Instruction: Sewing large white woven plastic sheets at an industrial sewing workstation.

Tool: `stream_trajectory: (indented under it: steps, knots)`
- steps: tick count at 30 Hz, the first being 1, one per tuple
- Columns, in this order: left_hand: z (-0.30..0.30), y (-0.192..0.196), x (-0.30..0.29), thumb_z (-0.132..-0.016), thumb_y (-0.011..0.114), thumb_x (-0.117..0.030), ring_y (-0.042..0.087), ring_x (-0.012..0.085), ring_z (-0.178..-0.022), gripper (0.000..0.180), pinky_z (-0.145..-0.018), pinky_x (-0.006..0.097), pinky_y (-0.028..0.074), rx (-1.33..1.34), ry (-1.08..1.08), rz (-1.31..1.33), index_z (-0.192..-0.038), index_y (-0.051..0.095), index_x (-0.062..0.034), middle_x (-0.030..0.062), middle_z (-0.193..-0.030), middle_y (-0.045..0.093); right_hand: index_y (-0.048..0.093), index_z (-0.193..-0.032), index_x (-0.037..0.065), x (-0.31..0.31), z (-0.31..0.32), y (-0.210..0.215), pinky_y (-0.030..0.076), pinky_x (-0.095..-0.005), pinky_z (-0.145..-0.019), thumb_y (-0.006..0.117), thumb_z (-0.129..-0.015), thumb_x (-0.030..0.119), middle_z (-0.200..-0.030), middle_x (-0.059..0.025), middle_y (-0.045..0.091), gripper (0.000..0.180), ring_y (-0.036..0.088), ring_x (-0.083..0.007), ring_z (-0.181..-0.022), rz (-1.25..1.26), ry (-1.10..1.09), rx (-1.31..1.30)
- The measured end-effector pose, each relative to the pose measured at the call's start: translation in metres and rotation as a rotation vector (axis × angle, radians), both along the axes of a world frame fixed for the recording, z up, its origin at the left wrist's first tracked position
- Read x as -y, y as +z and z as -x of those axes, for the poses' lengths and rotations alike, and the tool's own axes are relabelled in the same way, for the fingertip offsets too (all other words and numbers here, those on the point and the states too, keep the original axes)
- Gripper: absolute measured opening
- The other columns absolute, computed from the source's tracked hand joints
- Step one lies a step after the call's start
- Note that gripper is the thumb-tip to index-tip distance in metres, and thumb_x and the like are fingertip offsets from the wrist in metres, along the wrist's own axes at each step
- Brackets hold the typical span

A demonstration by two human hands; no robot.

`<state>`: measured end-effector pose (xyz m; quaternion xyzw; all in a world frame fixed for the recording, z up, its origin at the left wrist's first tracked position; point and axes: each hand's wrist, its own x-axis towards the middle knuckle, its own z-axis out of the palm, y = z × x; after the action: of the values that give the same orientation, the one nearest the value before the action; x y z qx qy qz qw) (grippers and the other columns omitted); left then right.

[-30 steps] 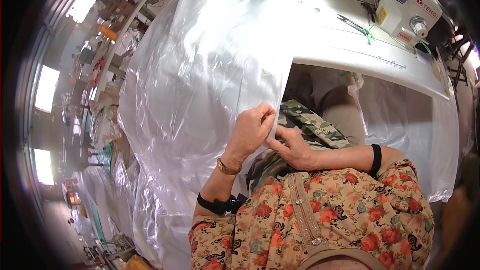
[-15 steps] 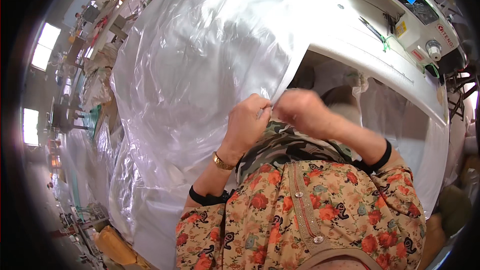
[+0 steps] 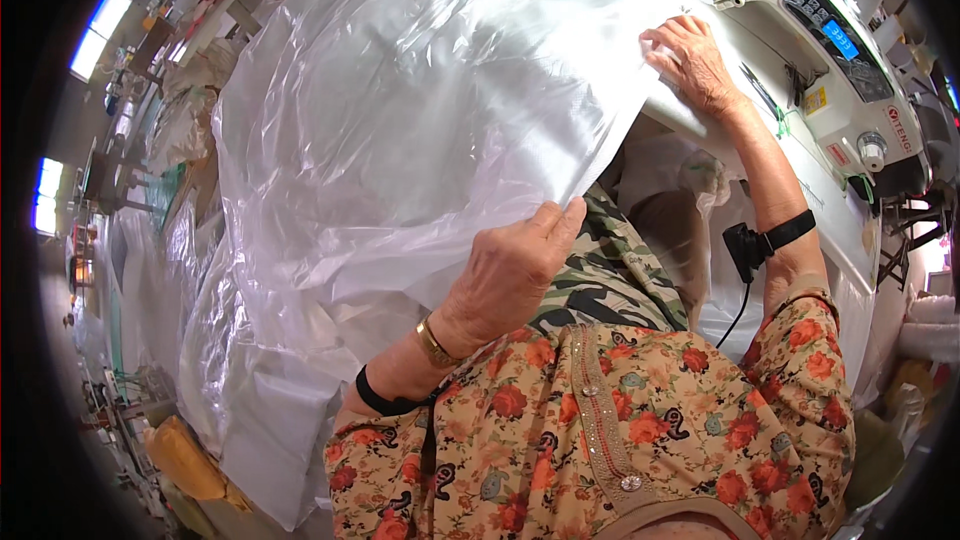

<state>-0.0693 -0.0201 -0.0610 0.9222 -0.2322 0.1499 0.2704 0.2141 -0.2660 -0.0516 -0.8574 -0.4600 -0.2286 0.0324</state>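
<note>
A large clear plastic sheet (image 3: 420, 110) lies over the white sewing table and hangs down at the left. My left hand (image 3: 515, 265) grips the sheet's near edge in front of my lap, thumb on top. My right hand (image 3: 690, 60) is stretched forward and presses flat on the sheet's far edge, beside the white sewing machine (image 3: 830, 50). A black band with a small device (image 3: 750, 245) sits on my right forearm.
The sewing machine's display panel (image 3: 840, 35) and knobs stand at the upper right. Heaps of clear plastic and white woven bags (image 3: 250, 390) lie on the floor at the left. More work tables and windows (image 3: 105, 15) curve along the far left.
My right hand has left my left hand near my lap and reached forward along the sheet's edge to the machine. The edge is now drawn out straight between both hands.
</note>
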Motion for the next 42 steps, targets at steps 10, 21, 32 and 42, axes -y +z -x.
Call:
stream_trajectory:
  steps: [10,21,32,42]
  knots:
    - [0.0,-0.03,0.007,-0.081,0.057,0.002,0.057,0.0285,-0.067,0.047,-0.056,0.036,0.046,0.023,0.074,0.092,-0.128,0.053,0.0046,0.0138,-0.086,0.05,0.061,-0.118,0.016,0.002,-0.019,-0.008,0.035,-0.0412,-0.097,0.059,-0.091,0.04,-0.105,-0.0045,0.061,0.036,0.051,-0.0225,-0.11,-0.055,-0.189,0.005]
    - [-0.031,-0.039,0.039,-0.08,0.063,-0.005,0.057,0.0286,-0.063,0.024,-0.055,0.038,0.044,-0.019,-0.09,-0.041,-0.103,0.06,-0.0051,0.0106,-0.077,0.051,0.061,-0.106,0.008,0.011,-0.006,-0.021,0.04,-0.0448,-0.091,0.058,-0.09,0.032,-0.108,-0.0108,0.062,0.029,0.056,-0.0281,-0.106,-0.178,-0.302,-0.079]
    - [-0.114,0.001,0.049,-0.078,0.064,-0.008,0.06,0.0317,-0.064,0.011,-0.055,0.04,0.045,0.081,-0.119,-0.101,-0.087,0.058,-0.0049,0.0123,-0.078,0.057,0.06,-0.107,0.002,0.004,0.015,0.002,0.037,-0.0435,-0.092,0.06,-0.089,0.027,-0.096,-0.0147,0.065,0.031,0.057,-0.0316,-0.099,-0.249,-0.289,-0.136]
    - [-0.207,0.036,0.085,-0.077,0.063,-0.007,0.061,0.0381,-0.062,0.013,-0.058,0.045,0.049,0.175,-0.138,-0.155,-0.07,0.053,-0.0014,0.0172,-0.067,0.059,0.057,-0.086,0.002,-0.003,0.016,0.01,0.039,-0.0428,-0.088,0.06,-0.085,0.018,-0.087,-0.0152,0.063,0.016,0.056,-0.0333,-0.092,-0.34,-0.289,-0.108]
